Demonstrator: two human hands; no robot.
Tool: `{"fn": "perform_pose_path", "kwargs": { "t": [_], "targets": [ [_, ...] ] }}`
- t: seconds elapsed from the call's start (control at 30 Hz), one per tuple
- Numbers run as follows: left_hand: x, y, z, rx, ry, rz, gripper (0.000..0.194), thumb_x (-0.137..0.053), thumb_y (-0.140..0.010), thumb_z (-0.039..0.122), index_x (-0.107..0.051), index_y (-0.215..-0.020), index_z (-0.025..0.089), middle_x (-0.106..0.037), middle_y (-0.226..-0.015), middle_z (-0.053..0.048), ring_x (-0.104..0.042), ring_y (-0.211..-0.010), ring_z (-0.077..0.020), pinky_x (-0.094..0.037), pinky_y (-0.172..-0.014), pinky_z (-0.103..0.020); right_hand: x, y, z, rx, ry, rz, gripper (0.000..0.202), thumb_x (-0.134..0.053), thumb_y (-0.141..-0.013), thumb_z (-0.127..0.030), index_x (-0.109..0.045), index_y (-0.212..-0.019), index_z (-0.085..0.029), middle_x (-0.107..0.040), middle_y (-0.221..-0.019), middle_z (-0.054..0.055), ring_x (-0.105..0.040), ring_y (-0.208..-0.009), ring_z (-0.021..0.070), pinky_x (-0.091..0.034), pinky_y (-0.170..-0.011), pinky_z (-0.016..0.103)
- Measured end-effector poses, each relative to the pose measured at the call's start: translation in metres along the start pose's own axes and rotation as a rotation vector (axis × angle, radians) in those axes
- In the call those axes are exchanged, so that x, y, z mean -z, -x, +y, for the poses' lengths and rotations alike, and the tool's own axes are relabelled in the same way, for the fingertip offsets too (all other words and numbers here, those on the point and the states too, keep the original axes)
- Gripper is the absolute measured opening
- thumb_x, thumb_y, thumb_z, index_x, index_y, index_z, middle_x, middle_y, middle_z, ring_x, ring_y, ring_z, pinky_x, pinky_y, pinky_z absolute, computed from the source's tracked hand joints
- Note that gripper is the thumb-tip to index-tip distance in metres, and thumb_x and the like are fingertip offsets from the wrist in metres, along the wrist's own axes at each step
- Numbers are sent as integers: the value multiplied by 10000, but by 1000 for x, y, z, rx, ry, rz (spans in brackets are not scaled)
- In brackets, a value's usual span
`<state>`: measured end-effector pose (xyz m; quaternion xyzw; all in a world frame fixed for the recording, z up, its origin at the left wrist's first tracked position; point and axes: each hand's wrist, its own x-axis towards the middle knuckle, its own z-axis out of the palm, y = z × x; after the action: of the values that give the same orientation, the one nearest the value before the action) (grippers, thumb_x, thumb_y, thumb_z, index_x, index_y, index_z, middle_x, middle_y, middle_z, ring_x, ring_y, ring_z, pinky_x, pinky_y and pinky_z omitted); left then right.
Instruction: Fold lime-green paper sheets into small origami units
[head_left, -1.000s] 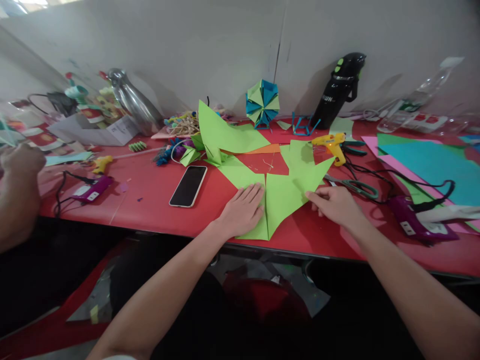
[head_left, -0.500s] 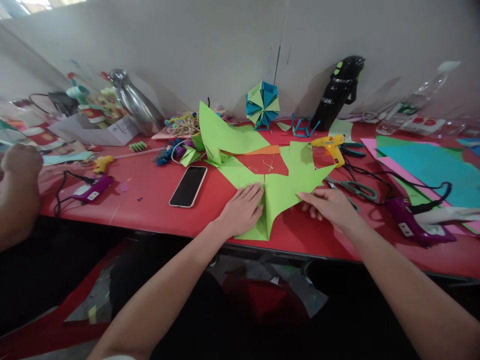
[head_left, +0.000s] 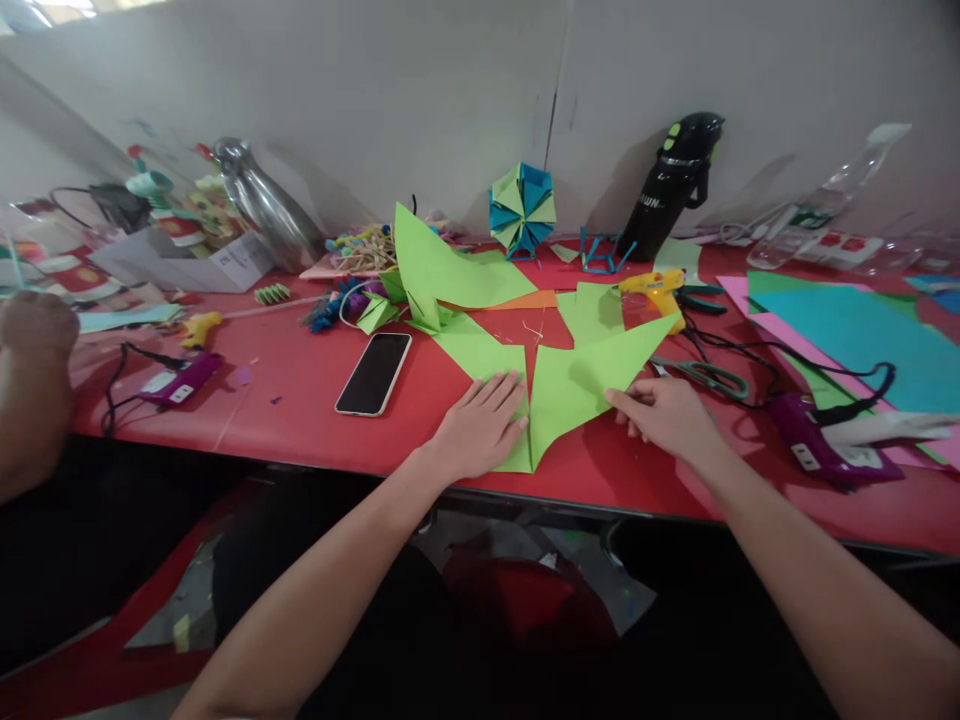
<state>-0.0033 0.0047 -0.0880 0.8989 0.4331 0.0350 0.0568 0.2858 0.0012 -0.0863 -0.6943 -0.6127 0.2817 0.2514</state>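
A light green sheet of paper [head_left: 577, 385] lies at the front of the red table, split by a slit with its right part lifted and bent. My left hand [head_left: 480, 425] rests flat on the left part, fingers stretched out. With thumb and fingers closed on the lower right edge, my right hand [head_left: 660, 415] holds up the right part. Behind the sheet are a curled green paper piece [head_left: 442, 265] and a smaller green piece [head_left: 596, 310]. Scissors [head_left: 712, 378] lie just beyond my right hand, and a yellow glue gun [head_left: 660, 290] is behind them.
A phone [head_left: 373, 374] lies left of my left hand. Purple power strips [head_left: 825, 445] with cables sit to either side. At the back stand a blue-green paper ball [head_left: 523, 210], a black bottle [head_left: 675, 180] and a steel flask [head_left: 266, 205]. Another person's hand [head_left: 34, 330] is far left.
My right hand has pulled the right part of the green sheet slightly rightward and up, so the slit beside my left hand gapes wider. My left hand stays pressed on the paper.
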Motion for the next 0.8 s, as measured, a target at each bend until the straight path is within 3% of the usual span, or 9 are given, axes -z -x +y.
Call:
{"fn": "perform_pose_path", "kwargs": {
  "t": [0.47,0.67,0.8],
  "targets": [
    [1,-1,0,10,21,3,614,-178,-1058,443,-260,-1589,146,-193,-1673,-71,-163,-1556,-247,-179,-1270,-479,4,6,-2,4,73,43,435,-629,-845,-566,-648,-607,-203,-676,-529,38,-644,-485,174,-439,-491,281],
    [3,-1,2,17,48,43,581,-252,-1054,394,-315,-1562,120,-252,-1657,-119,-227,-1540,-259,-206,-1263,-478,-3,6,-12,-20,-269,-24,481,-669,-798,-645,-668,-674,-181,-683,-592,55,-569,-450,132,-444,-442,260],
    [4,-2,3,24,83,121,533,-331,-1038,382,-434,-1486,112,-370,-1609,-141,-339,-1498,-264,-264,-1248,-450,-9,8,-27,-55,-419,-84,472,-711,-773,-628,-665,-661,-171,-685,-643,60,-555,-462,111,-426,-413,231]
  ]
}}
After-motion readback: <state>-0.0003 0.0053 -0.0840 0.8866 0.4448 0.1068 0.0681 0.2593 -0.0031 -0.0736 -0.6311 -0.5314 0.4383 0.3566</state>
